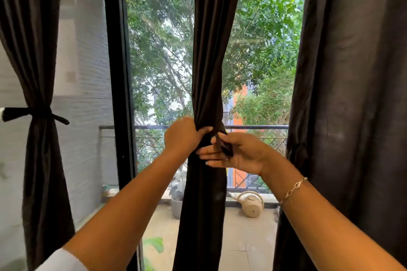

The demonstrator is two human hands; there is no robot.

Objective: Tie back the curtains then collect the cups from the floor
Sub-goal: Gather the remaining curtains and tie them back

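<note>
At centre, the left hand (pixel 184 136) clutches the middle curtain (pixel 211 50). At its 3 o'clock, the right hand (pixel 242 154) pinches the tie (pixel 226 148).

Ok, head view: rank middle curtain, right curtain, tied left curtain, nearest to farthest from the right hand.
From the right hand:
1. middle curtain, at its fingers, centre.
2. right curtain, loose, to its right.
3. tied left curtain, far left.

Left of the black door frame (pixel 116 72), a dark brown fabric curtain (pixel 37 50) is cinched by a knotted matching band (pixel 35 113). Right of the frame, a second dark curtain (pixel 209 50) is bunched at mid-height, a dark tie strip (pixel 226 148) apparently wrapped there. Farther right, a third dark curtain (pixel 352 94) hangs loose.
</note>
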